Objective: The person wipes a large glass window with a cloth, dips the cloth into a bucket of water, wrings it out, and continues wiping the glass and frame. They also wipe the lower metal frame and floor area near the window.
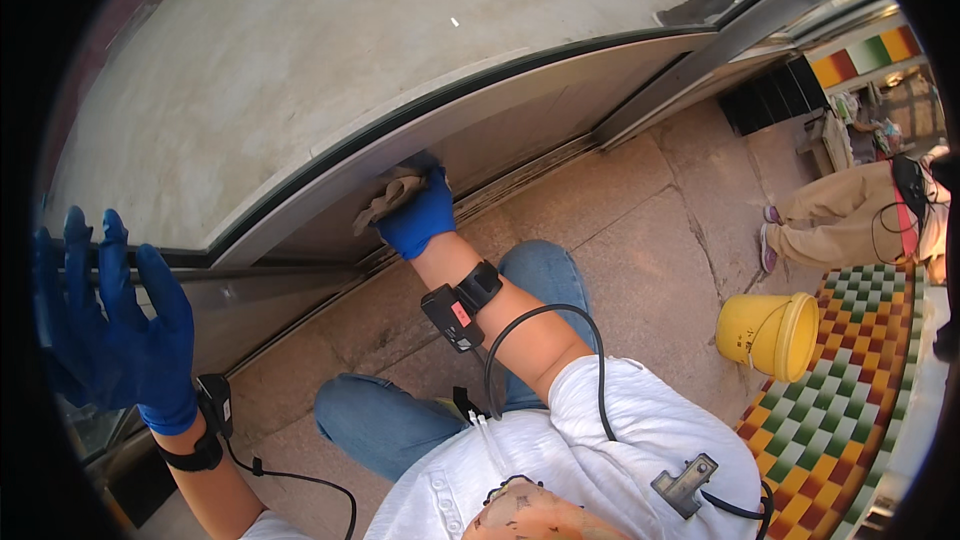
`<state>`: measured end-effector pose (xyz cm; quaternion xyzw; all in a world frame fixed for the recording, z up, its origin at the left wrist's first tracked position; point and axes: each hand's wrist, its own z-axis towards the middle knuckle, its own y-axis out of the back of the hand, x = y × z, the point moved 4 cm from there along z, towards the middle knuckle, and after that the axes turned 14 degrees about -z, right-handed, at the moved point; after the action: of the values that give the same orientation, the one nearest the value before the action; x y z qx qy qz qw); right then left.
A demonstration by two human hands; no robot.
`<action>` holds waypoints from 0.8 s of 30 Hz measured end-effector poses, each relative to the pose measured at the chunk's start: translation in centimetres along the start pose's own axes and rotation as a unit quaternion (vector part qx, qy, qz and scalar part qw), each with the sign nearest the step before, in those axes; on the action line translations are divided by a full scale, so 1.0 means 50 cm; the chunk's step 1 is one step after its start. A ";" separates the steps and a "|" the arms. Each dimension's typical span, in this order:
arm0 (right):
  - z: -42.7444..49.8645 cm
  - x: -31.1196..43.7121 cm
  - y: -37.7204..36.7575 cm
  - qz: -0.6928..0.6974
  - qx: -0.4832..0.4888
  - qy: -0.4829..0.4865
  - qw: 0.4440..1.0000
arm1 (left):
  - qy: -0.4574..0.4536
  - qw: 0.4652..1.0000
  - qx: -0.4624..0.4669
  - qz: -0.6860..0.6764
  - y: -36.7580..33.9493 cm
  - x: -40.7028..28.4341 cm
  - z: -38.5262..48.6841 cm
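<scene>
My right hand (420, 219), in a blue glove, holds a crumpled grey-brown cloth (394, 199) against the lower metal panel (517, 127) of a glazed door. Its fingertips are partly hidden behind the cloth. Gloved in blue too, my left hand (124, 322) is raised at the left with its fingers spread, and no object shows in it. It is by the door frame's edge; whether the palm touches the glass is unclear. Above the panel, the large glass pane (360, 45) shows a pale floor.
A yellow bucket (757, 334) with a handle stands on the stone paving (637, 240) at the right. Beyond it a person in tan trousers (840, 217) stands near a wall of coloured tiles (817, 405). A metal door post (660, 90) rises right of the panel. Black cables run from my wrist straps.
</scene>
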<state>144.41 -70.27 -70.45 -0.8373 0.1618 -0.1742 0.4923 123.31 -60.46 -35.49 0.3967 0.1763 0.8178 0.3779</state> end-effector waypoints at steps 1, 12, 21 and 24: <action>-0.012 0.033 -0.038 -0.020 0.047 0.021 0.999 | -0.002 0.999 0.006 0.037 0.001 -0.001 -0.002; 0.175 0.287 0.258 -0.089 -0.206 0.056 0.973 | 0.202 0.831 0.011 -0.517 -0.090 0.077 -0.106; 0.078 0.278 0.201 -0.220 -0.269 0.141 0.927 | 0.092 0.994 0.047 0.036 -0.037 0.023 -0.055; -0.011 0.287 0.115 -0.179 -0.172 0.136 0.959 | 0.104 0.994 0.025 0.016 -0.032 0.018 -0.036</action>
<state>156.30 -79.71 -73.38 -0.8928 0.1022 -0.3416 0.2752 122.31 -58.70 -37.07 0.3217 0.2289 0.8558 0.3341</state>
